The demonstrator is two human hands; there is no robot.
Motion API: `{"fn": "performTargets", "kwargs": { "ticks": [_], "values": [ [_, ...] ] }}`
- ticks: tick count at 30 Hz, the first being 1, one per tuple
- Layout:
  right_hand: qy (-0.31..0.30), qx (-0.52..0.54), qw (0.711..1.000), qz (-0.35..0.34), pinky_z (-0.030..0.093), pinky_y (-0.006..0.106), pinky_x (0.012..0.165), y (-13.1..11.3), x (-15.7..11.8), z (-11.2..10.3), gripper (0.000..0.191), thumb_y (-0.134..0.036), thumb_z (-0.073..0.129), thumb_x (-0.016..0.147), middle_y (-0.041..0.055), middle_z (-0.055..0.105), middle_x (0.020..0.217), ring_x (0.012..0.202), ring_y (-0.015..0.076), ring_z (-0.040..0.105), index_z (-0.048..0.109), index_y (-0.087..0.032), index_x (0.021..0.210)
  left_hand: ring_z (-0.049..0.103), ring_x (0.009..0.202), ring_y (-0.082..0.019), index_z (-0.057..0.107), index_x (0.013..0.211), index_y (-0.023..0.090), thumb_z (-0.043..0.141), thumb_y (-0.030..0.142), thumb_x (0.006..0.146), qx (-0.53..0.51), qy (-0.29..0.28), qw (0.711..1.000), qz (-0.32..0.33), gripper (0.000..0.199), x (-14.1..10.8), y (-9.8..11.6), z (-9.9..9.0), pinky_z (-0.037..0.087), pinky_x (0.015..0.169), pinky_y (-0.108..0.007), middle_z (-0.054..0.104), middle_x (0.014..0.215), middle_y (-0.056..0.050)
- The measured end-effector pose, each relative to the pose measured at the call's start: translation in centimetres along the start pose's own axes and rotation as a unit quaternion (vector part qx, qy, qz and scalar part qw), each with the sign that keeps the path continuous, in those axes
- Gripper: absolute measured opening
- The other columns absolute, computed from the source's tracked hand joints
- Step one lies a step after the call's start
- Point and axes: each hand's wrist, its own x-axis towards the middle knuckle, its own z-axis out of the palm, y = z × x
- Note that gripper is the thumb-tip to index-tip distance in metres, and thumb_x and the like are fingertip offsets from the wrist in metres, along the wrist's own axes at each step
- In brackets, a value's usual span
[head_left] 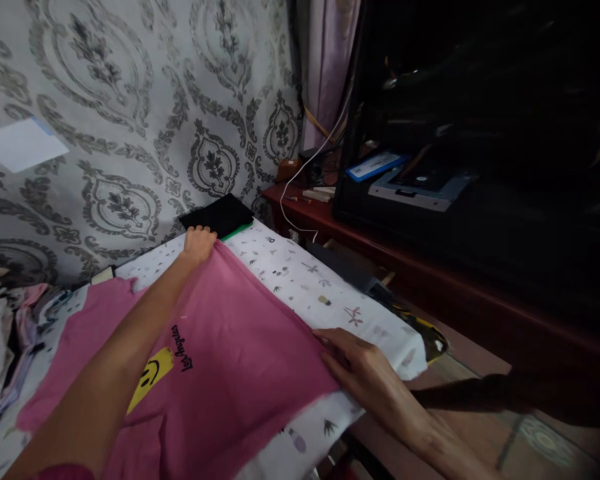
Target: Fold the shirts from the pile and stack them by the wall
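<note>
- The left forearm (125,353) is crossing nearest, over the pink shirt (230,347), which is lying across the middle of the printed cloth (300,280) toward its near right corner.
- The left hand (200,245) is gripping the shirt near the cloth's far edge, fingers curling closed.
- The right hand (367,367) is touching the shirt's edge by the near right corner, fingers bending slightly (whether they are pinching, I cannot tell).
- The shirt is showing a yellow smiley print (153,377).
- A flat black item (220,212) is lying at the far corner, just beyond the left hand.
- Crumpled clothes (3,340) are lying along the left edge.
</note>
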Motion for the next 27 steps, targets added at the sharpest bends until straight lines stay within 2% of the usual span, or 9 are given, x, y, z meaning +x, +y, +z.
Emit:
{"fn": "performTargets", "kwargs": {
  "ticks": [4,8,11,14,16,19,23,25,27],
  "values": [
    [-0.011,-0.031,0.999,0.025,0.058,0.034,0.073,0.1,-0.1,-0.3,0.034,-0.024,0.047,0.092,0.0072,0.073,0.093,0.079,0.0199,0.069,0.068,-0.022,0.118,0.048,0.124,-0.039,0.056,0.13,0.017,0.039,0.007,0.089,-0.027,0.012,0.999,-0.036,0.046,-2.0,2.2,0.4,0.037,0.1,-0.055,0.054,0.131,-0.022],
    [-0.01,-0.041,0.998,0.039,0.056,0.032,0.07,0.4,-0.1,-0.2,0.034,-0.026,0.05,0.09,0.0057,0.071,0.083,0.072,0.0189,0.067,0.067,-0.019,0.118,0.041,0.133,-0.037,0.043,0.142,0.014,0.042,0.021,0.096,-0.076,0.002,0.997,0.015,0.047,-7.7,2.2,0.9,0.032,0.11,-0.053,0.046,0.143,-0.021],
    [-0.013,-0.041,0.999,0.033,0.055,0.032,0.066,0.8,-0.1,-0.2,0.033,-0.03,0.051,0.091,0.0052,0.071,0.081,0.067,0.0189,0.066,0.067,-0.021,0.117,0.036,0.142,-0.031,0.042,0.144,0.018,0.042,0.033,0.099,-0.121,-0.05,0.99,0.058,0.048,-14.6,0.0,1.4,0.028,0.116,-0.048,0.041,0.152,-0.017],
    [-0.023,-0.062,0.998,0.015,0.055,0.034,0.062,1.4,-0.2,-0.4,0.031,-0.038,0.051,0.092,0.0057,0.072,0.082,0.065,0.0209,0.066,0.067,-0.024,0.115,0.031,0.147,-0.03,0.044,0.145,0.025,0.046,0.043,0.098,-0.161,-0.097,0.982,-0.008,0.051,-22.8,-1.9,1.2,0.028,0.117,-0.05,0.037,0.157,-0.013],
    [-0.021,-0.098,0.995,-0.002,0.054,0.037,0.06,1.8,-0.1,-0.6,0.03,-0.042,0.052,0.092,0.0071,0.072,0.086,0.067,0.0235,0.067,0.067,-0.026,0.112,0.029,0.148,-0.032,0.044,0.146,0.03,0.051,0.05,0.095,-0.19,-0.134,0.97,-0.064,0.055,-28.3,-1.9,0.2,0.03,0.116,-0.053,0.036,0.16,-0.012],
    [0.009,-0.177,0.984,-0.032,0.054,0.043,0.063,1.7,0.4,-0.4,0.033,-0.047,0.05,0.092,0.0129,0.069,0.097,0.08,0.0303,0.069,0.068,-0.026,0.11,0.029,0.149,-0.031,0.047,0.145,0.037,0.048,0.055,0.095,-0.238,-0.173,0.95,-0.104,0.053,-35.4,0.0,-2.2,0.029,0.117,-0.052,0.039,0.159,-0.007],
    [0.004,-0.142,0.982,-0.123,0.056,0.048,0.081,-1.3,0.9,2.4,0.033,-0.048,0.048,0.096,0.0146,0.068,0.107,0.099,0.0324,0.066,0.07,-0.026,0.106,0.039,0.143,-0.03,0.045,0.145,0.041,0.048,0.06,0.094,-0.251,-0.155,0.945,-0.139,0.054,-41.8,2.3,-4.4,0.033,0.115,-0.05,0.047,0.153,-0.005],
    [-0.056,-0.071,0.979,-0.185,0.056,0.047,0.087,-3.9,1.0,5.1,0.032,-0.047,0.049,0.096,0.0119,0.069,0.11,0.102,0.0296,0.066,0.07,-0.026,0.107,0.042,0.139,-0.035,0.044,0.146,0.036,0.053,0.061,0.09,-0.222,-0.145,0.947,-0.183,0.063,-43.8,2.3,-4.5,0.035,0.111,-0.054,0.05,0.149,-0.009],
    [-0.144,-0.025,0.962,-0.23,0.055,0.046,0.093,-6.9,1.1,8.0,0.029,-0.042,0.051,0.097,0.0104,0.069,0.115,0.108,0.0272,0.065,0.069,-0.025,0.111,0.047,0.133,-0.038,0.05,0.141,0.03,0.056,0.057,0.089,-0.201,-0.143,0.945,-0.215,0.059,-45.3,2.0,-4.4,0.038,0.106,-0.055,0.056,0.142,-0.013]
  ]
}}
